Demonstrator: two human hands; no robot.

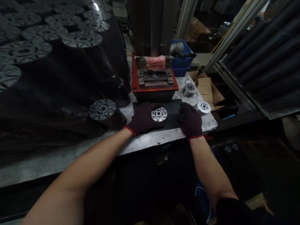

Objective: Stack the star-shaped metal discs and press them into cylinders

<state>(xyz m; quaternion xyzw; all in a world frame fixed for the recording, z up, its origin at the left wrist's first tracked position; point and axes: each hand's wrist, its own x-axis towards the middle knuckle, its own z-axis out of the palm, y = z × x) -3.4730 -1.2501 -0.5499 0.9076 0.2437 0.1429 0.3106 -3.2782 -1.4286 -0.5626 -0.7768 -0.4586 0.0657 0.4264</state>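
My left hand (147,117), in a dark maroon glove, curls around a round metal rotor core (159,114) with a star pattern of slots on its face. The core rests on a dark mat (172,120). At the mat's right end, my right hand (191,120) in a matching glove is closed, fingers curled in; whatever they may hold is hidden. Just beyond it stands a shiny rotor core (203,107), with another core (189,90) farther back. A darker, taller core stack (103,110) sits left of my left hand.
Behind the mat stands a press (155,84) with a red base and a pink wrapped block (155,63). Many tall dark core stacks (82,39) crowd the left. Blue bins (180,59), a cardboard box (206,89) and a rack of dark cylinders (264,59) are right.
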